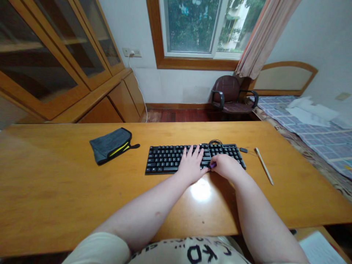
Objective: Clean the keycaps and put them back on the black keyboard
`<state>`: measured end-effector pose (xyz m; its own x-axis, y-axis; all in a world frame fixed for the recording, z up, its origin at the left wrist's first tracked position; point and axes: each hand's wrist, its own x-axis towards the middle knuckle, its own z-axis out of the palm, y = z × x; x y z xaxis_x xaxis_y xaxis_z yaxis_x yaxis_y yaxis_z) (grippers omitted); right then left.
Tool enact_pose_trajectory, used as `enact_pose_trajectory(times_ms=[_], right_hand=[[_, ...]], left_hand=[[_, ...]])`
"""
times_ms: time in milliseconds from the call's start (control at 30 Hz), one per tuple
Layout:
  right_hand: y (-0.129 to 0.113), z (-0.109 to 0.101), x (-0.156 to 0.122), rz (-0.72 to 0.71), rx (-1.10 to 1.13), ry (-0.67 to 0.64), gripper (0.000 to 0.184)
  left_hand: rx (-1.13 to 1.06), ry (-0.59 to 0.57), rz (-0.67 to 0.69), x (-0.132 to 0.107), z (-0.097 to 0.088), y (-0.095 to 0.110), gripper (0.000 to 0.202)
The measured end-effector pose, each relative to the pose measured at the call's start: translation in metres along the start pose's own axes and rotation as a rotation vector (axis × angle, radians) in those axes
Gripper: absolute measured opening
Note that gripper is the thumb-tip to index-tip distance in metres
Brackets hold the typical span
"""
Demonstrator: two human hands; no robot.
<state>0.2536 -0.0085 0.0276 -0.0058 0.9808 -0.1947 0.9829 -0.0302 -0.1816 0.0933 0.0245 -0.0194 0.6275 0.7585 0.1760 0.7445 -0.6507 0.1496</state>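
Note:
A black keyboard (162, 160) lies flat across the middle of the wooden table. My left hand (191, 165) rests on it with the fingers spread over the keys and the thumb stretched to the right. Beside it, my right hand (224, 167) is closed, fingertips down at the keyboard's front edge. A small purple object (213, 165) pokes out of the pinch; its kind is mostly hidden by the fingers. Behind the keyboard, its dark cable (215, 142) is coiled.
A grey pouch (111, 146) with a yellow-lined opening lies left on the table (68, 198). To the right are a small black piece (243, 150) and a white stick (264, 166). Beyond the table stand a chair (228, 91), a bed (316, 135) and a cabinet (107, 102).

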Motion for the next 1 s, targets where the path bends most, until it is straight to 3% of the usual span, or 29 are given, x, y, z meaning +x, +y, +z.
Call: enact_pose_trajectory(times_ms=[100, 267, 367, 500, 567, 667, 700, 767, 833, 1000], right_hand=[[-0.002, -0.012, -0.008, 0.018, 0.050, 0.058, 0.014], [0.020, -0.035, -0.025, -0.004, 0.053, 0.343, 0.035], [0.060, -0.040, -0.031, 0.036, 0.010, 0.499, 0.035], [0.117, -0.032, -0.036, 0.189, 0.013, 0.692, 0.032], [0.136, -0.023, -0.038, 0.296, 0.032, 0.709, 0.034], [0.148, -0.006, -0.039, 0.486, 0.062, 0.632, 0.034], [0.150, -0.001, -0.038, 0.521, 0.066, 0.588, 0.030], [0.152, 0.008, -0.038, 0.511, 0.037, 0.510, 0.022], [0.153, 0.013, -0.038, 0.469, -0.019, 0.513, 0.024], [0.146, 0.014, -0.042, 0.405, -0.035, 0.751, 0.036]], left_hand=[[0.026, -0.021, 0.005, -0.002, -0.004, 0.001, 0.080], [0.004, -0.073, -0.001, -0.006, -0.018, -0.015, 0.074], [0.042, -0.036, -0.105, -0.012, -0.035, -0.056, 0.066], [0.176, 0.064, -0.512, -0.032, -0.066, -0.142, 0.056], [0.204, 0.086, -0.633, -0.048, -0.078, -0.184, 0.054], [0.246, 0.108, -0.818, -0.071, -0.086, -0.235, 0.061], [0.247, 0.055, -0.879, -0.076, -0.085, -0.247, 0.062], [0.214, -0.060, -0.880, -0.083, -0.082, -0.268, 0.065], [0.188, -0.134, -0.835, -0.085, -0.078, -0.281, 0.063], [0.193, -0.215, -0.761, -0.088, -0.077, -0.283, 0.074]])
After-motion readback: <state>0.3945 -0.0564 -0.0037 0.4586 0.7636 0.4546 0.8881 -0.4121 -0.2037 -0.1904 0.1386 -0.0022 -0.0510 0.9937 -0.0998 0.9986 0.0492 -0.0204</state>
